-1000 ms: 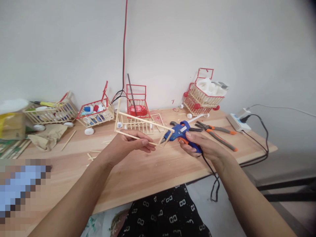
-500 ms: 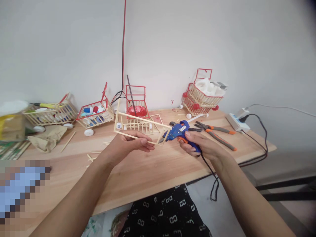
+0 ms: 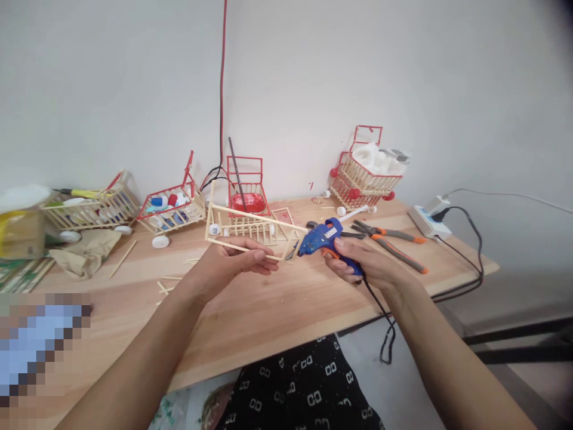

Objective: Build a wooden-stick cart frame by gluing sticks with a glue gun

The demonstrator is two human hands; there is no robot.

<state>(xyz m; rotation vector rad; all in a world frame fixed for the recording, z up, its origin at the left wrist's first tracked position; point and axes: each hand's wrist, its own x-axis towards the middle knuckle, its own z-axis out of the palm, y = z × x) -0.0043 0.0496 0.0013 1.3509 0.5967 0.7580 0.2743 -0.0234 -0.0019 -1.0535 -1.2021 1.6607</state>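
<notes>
My left hand (image 3: 242, 255) pinches the lower bar of a pale wooden stick frame (image 3: 259, 217), held up above the table. The frame is a long open shape with short crosspieces at its right end. My right hand (image 3: 358, 258) is wrapped round the handle of a blue glue gun (image 3: 319, 237), fingers by its orange trigger. A white glue stick juts from the back of the gun. Its nozzle points left into the frame's right end; whether it touches the wood I cannot tell.
Small stick carts (image 3: 172, 206) with red trim stand along the wall, one holding a red-stained dish (image 3: 248, 203). Orange-handled pliers (image 3: 398, 248) lie to the right, near a power strip (image 3: 427, 221). Loose sticks and brown paper (image 3: 85, 254) lie on the left. The gun's cord (image 3: 378, 301) hangs over the table edge.
The glue gun's nozzle has shifted slightly left, further into the frame's right end. Both hands keep their grips, and the view has moved a little.
</notes>
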